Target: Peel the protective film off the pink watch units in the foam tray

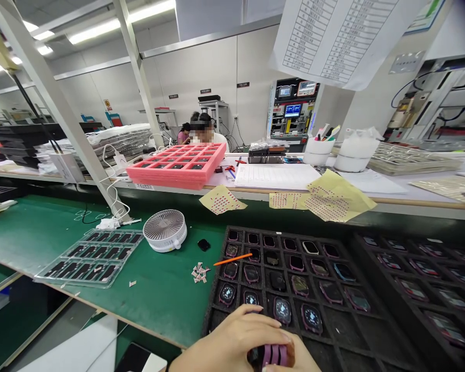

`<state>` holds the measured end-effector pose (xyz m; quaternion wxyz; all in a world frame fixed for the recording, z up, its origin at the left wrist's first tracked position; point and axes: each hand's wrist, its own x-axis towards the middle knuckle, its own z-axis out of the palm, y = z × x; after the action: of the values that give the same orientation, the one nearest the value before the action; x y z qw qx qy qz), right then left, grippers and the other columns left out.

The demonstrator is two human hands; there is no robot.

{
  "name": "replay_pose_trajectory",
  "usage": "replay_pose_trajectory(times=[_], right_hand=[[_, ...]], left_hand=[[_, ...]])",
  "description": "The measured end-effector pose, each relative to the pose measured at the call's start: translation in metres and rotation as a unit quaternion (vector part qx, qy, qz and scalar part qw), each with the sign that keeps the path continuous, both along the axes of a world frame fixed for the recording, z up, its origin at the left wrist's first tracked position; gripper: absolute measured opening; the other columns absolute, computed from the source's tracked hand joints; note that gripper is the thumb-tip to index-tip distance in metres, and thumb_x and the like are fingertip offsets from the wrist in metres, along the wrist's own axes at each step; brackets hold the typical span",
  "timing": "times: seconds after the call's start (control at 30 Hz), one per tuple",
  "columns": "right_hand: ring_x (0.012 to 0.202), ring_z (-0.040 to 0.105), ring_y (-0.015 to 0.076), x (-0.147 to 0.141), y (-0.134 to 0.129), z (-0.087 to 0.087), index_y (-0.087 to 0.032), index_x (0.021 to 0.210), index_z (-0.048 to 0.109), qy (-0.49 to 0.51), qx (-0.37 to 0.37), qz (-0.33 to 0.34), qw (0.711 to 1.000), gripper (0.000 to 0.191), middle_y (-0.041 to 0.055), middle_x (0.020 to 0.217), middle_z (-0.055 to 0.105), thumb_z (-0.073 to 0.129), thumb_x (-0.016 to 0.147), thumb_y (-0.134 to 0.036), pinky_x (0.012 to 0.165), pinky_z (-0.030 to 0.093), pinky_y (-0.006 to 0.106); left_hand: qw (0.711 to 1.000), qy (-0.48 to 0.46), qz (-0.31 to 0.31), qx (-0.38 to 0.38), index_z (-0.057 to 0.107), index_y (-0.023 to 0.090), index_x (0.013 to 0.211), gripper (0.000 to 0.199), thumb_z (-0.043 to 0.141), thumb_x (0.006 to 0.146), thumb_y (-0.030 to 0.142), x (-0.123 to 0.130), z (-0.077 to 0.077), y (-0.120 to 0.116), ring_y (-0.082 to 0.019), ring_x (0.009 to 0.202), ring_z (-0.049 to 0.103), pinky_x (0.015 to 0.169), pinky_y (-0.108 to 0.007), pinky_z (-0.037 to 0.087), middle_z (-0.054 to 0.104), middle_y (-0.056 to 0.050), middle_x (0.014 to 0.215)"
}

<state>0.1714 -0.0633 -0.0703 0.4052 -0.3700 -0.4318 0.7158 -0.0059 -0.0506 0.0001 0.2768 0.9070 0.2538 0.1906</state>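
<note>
Your left hand (pixel 228 342) curls over a pink-framed smartwatch case (pixel 274 355) with its fingers closed narrow, and your right hand (pixel 296 359) seems to cup the case from the lower side. Held between both hands at the bottom edge of the view, the case shows only a ribbed pink side, and the frame cuts off the rest of it. It lies over the near part of a black foam tray (pixel 214 320), whose square cells appear meant to keep each watch apart from its neighbours; several cells hold pink-framed watches (pixel 282 310). An orange stylus (pixel 232 260) rests across the tray's far-left cells, probably placed there to stay within reach. A second black foam tray (pixel 411 289) sits to your right. On the green work mat (pixel 166 305), left of the tray, are a small pile of paper label scraps (pixel 199 272), a black watch part (pixel 203 245), a white desk fan (pixel 165 230) and a clear plastic tray of black pieces (pixel 91 258). Beyond, a co-worker (pixel 207 132) sits behind a pink foam tray (pixel 176 165) on the far bench.
</note>
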Motion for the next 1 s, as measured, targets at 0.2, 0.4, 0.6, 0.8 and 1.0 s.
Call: replay_pose_trajectory(times=[0.2, 0.4, 0.6, 0.8, 1.0], right_hand=[[0.086, 0.067, 0.0295, -0.005, -0.007, 0.009, -0.016, 0.089, 0.072, -0.014, 0.008, -0.036, 0.999, 0.051, 0.0092, 0.087, 0.073, 0.087, 0.044, -0.036, 0.079, 0.054, 0.041], [0.087, 0.07, 0.0281, 0.013, -0.007, 0.03, -0.017, 0.093, 0.073, -0.019, -0.013, -0.087, 0.996, 0.05, 0.0104, 0.088, 0.075, 0.088, 0.047, -0.027, 0.085, 0.054, 0.042], [0.08, 0.071, 0.0273, 0.044, 0.0, 0.018, -0.015, 0.089, 0.073, -0.055, 0.014, -0.267, 0.962, 0.049, 0.011, 0.085, 0.075, 0.089, 0.045, -0.028, 0.074, 0.058, 0.04], [0.079, 0.071, 0.026, 0.052, 0.0, 0.004, -0.016, 0.089, 0.073, -0.071, 0.027, -0.312, 0.947, 0.047, 0.0083, 0.084, 0.075, 0.089, 0.046, -0.025, 0.072, 0.059, 0.038], [0.073, 0.071, 0.0242, 0.052, 0.0, 0.0, -0.015, 0.089, 0.073, -0.056, 0.022, -0.326, 0.944, 0.048, 0.0081, 0.084, 0.075, 0.089, 0.046, -0.027, 0.065, 0.058, 0.035]], left_hand=[[1.0, -0.005, -0.005, -0.007, 0.046, 0.025, 0.134, 0.053, 0.061, 0.084, 0.037, 0.004, -0.002, 0.002, -0.02, 0.126, 0.05, 0.114, -0.036, 0.026, 0.061, -0.005, 0.128], [0.993, -0.069, 0.092, -0.02, 0.038, 0.02, 0.138, 0.077, 0.066, 0.075, 0.054, -0.021, -0.009, 0.013, -0.025, 0.126, 0.049, 0.105, -0.037, 0.039, 0.051, -0.014, 0.137], [0.965, 0.027, 0.258, 0.048, 0.045, 0.021, 0.132, 0.04, 0.032, 0.098, 0.038, -0.052, -0.034, 0.026, -0.021, 0.13, 0.044, 0.11, -0.044, 0.033, 0.053, -0.009, 0.136], [0.961, 0.134, 0.225, 0.091, 0.038, 0.018, 0.138, 0.044, 0.028, 0.099, 0.038, -0.056, -0.048, 0.026, -0.02, 0.139, 0.03, 0.116, -0.047, 0.023, 0.048, -0.006, 0.142], [0.958, 0.155, 0.2, 0.134, 0.043, 0.019, 0.135, 0.041, 0.029, 0.099, 0.033, -0.075, -0.044, 0.007, -0.02, 0.137, 0.036, 0.117, -0.049, 0.019, 0.054, -0.006, 0.136]])
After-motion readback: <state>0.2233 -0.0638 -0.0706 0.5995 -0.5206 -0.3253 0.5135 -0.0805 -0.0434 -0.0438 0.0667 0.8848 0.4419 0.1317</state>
